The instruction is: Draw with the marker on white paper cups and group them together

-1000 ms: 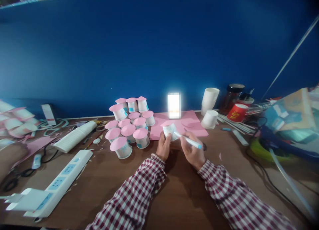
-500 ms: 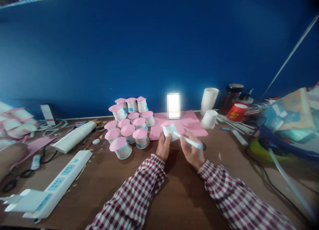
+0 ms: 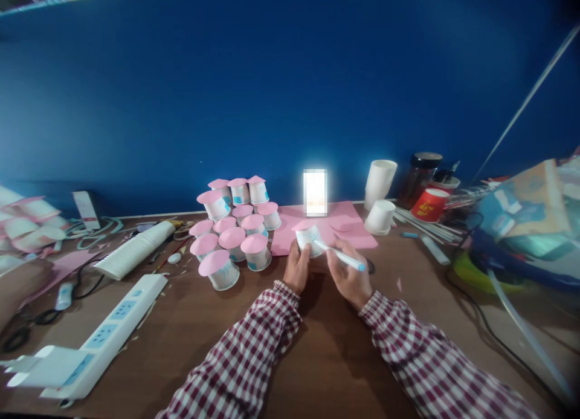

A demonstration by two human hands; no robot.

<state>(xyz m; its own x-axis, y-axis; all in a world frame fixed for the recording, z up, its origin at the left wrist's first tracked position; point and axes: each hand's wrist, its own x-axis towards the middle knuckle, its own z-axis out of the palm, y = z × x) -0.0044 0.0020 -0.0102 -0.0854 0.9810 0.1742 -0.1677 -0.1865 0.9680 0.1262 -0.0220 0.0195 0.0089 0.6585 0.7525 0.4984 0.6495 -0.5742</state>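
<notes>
My left hand (image 3: 299,268) is closed around a small white paper cup (image 3: 309,240) with a pink paper top, held tilted above the table. In my right hand (image 3: 348,271) is a white marker pen (image 3: 347,259) with a light blue end. Its tip meets or nearly meets the side of the cup; I cannot tell which. Just beyond the cup lies a pink paper sheet (image 3: 284,236). To the left, several paper cups with pink cone tops (image 3: 233,242) stand grouped together.
A bright blurred-out upright rectangle (image 3: 315,192) stands at the back. White paper cups (image 3: 379,183) and a red cup (image 3: 429,205) are on the right, near a bag-lined bin (image 3: 521,250). At left lie a power strip (image 3: 109,334), stacked cups (image 3: 136,248) and another person's hand (image 3: 27,286).
My hands, the cup and the marker stay almost in place. The other person's hand at the left edge has shifted slightly.
</notes>
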